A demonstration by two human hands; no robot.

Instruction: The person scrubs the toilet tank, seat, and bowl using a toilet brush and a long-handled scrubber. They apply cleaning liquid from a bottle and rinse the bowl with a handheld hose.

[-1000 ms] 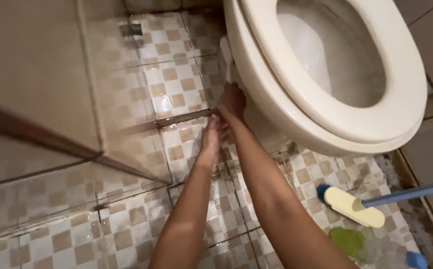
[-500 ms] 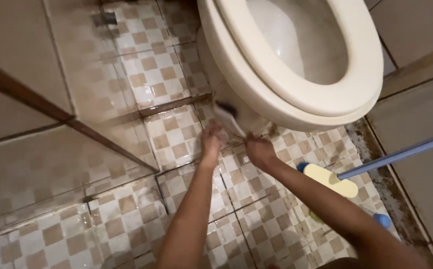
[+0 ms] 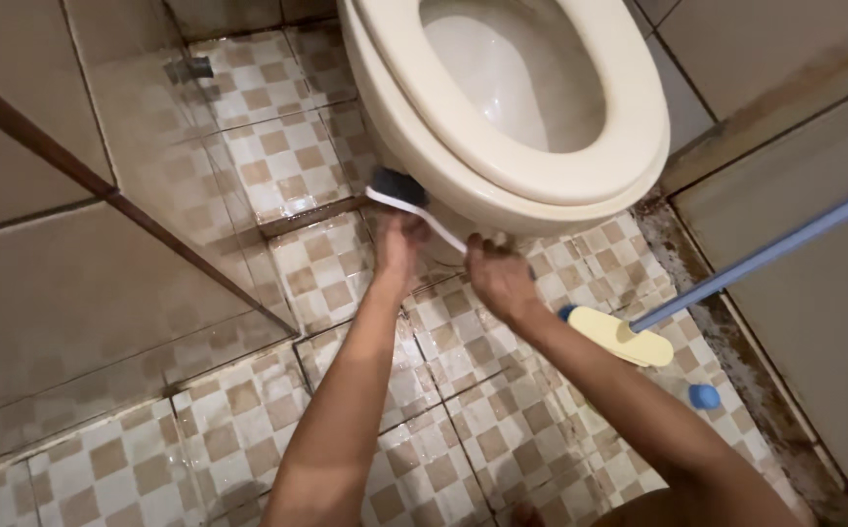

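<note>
Scrub brush (image 3: 406, 196): white handle, dark bristle head, now up against the outer underside of the toilet bowl (image 3: 424, 161), on its left flank just under the rim. Right hand (image 3: 498, 275) is closed round the lower end of the handle. Left hand (image 3: 399, 239) sits under the handle nearer the head, fingers curled up to it; looks like it grips too, but the fingers are partly hidden, so cannot tell for sure.

Change: a second ago both hands were low at the foot of the bowl near the tiled floor (image 3: 248, 420), no brush clearly showing. Half a second ago the brush appears by the bowl's base, held low. Now it is raised and the bristles touch the bowl's side. Judgement: the work has gone from getting hold of the brush to scrubbing the outside of the bowl, lower left part.

Around: cream toilet seat (image 3: 580, 166) is down, bowl inside looks pale with streaks. A mop with a yellow head (image 3: 621, 337) and blue pole (image 3: 765, 256) lies on the floor just right of the right forearm, not touched. Small blue cap (image 3: 704, 395) near it. Floor is wet, brown-and-white check tiles, grime along the right wall edge.
</note>
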